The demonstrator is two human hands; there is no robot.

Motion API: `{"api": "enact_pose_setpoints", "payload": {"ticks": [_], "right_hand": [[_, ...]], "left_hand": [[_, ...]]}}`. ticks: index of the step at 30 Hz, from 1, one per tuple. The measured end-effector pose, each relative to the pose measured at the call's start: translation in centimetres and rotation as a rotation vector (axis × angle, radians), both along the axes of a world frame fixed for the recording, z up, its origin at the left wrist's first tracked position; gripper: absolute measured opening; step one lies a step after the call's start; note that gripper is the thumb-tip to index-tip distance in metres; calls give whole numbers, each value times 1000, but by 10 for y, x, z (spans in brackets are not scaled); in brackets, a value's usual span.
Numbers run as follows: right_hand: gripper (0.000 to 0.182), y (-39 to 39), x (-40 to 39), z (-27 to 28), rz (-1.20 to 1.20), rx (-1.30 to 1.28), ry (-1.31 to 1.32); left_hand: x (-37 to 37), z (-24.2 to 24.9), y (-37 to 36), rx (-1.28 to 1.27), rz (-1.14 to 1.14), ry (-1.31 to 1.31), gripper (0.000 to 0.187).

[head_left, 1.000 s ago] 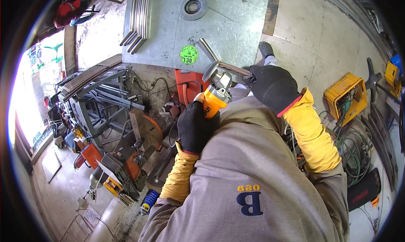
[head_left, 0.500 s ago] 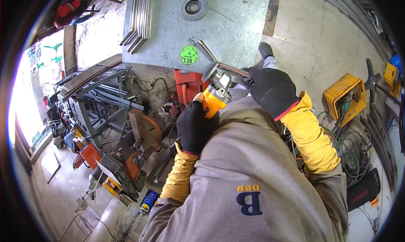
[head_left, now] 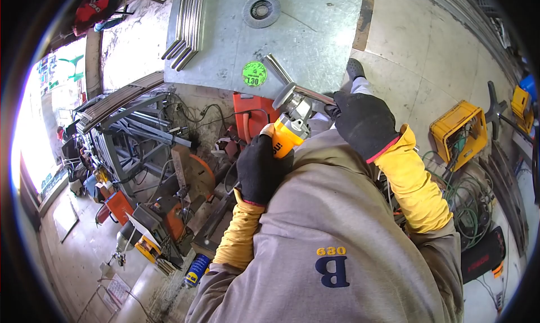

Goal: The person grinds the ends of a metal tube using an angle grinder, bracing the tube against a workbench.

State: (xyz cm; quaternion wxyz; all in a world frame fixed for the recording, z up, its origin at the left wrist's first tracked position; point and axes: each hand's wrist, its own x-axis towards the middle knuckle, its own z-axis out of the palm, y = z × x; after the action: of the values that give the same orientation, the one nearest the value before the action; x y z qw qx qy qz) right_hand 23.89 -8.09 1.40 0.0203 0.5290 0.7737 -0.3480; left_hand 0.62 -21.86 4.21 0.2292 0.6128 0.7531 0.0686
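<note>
My left hand point(head_left: 261, 171), in a black glove, is wrapped round the body of an orange angle grinder point(head_left: 289, 133). The grinder's disc point(head_left: 283, 95) faces up and away from me, close beside a metal tube point(head_left: 315, 94). My right hand point(head_left: 363, 123), also black-gloved, closes round the near end of that tube. From my right hand the tube runs left past the disc, near the edge of the sheet-metal tabletop point(head_left: 315, 36). A second short tube end point(head_left: 278, 67) lies on the tabletop just beyond the disc.
A flap disc point(head_left: 261, 11), a round green sticker point(head_left: 254, 73) and a bundle of metal tubes point(head_left: 188, 25) are on the tabletop. Left are a rack of metal bars point(head_left: 135, 126) and a blue spray can point(head_left: 197, 268). A yellow crate point(head_left: 460, 133) and cables point(head_left: 469, 196) lie right.
The view has shifted very slightly. Both hands, the grinder and the tube keep nearly the same positions, with the grinder's disc still close to the tube.
</note>
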Motion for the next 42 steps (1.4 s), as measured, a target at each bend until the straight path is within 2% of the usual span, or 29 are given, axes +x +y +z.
{"api": "enact_pose_setpoints", "payload": {"ticks": [4, 7, 10, 13, 14, 15, 16, 23, 25, 29, 35, 37, 42], "right_hand": [[31, 12, 3, 2, 1, -197, -46], [32, 17, 10, -3, 2, -193, 67], [32, 23, 9, 2, 82, -211, 8], [32, 26, 9, 10, 31, -284, 51], [32, 23, 8, 6, 34, -286, 51], [27, 18, 8, 0, 31, -206, 86], [30, 16, 9, -3, 26, -126, 121], [29, 21, 15, -4, 80, -81, 139], [37, 33, 14, -1, 81, -332, 86], [41, 27, 22, -27, 77, -319, 138], [40, 31, 23, -18, 123, -315, 173], [40, 33, 20, -16, 61, -370, 154], [41, 31, 24, -31, 78, -362, 195]], "left_hand": [[-2, -7, -3, 18, 16, -22, 65], [-2, -7, -6, -15, 49, 22, 68], [-3, -7, -7, -5, 47, -9, 67], [-3, -7, -5, 20, 39, -16, 65], [-3, -5, -4, 22, 34, -29, 64], [-3, -3, -3, 26, 29, -41, 64], [-3, -3, -2, 26, 31, -40, 64], [-3, -4, -2, 9, 26, -29, 63], [-4, -6, -2, -9, 24, -20, 63], [-5, -10, -6, 25, 26, -47, 65], [-1, -5, -2, -2, 37, -52, 65], [-1, -6, -2, -4, 43, -58, 65], [-2, -9, -6, 9, 44, -62, 65]]}}
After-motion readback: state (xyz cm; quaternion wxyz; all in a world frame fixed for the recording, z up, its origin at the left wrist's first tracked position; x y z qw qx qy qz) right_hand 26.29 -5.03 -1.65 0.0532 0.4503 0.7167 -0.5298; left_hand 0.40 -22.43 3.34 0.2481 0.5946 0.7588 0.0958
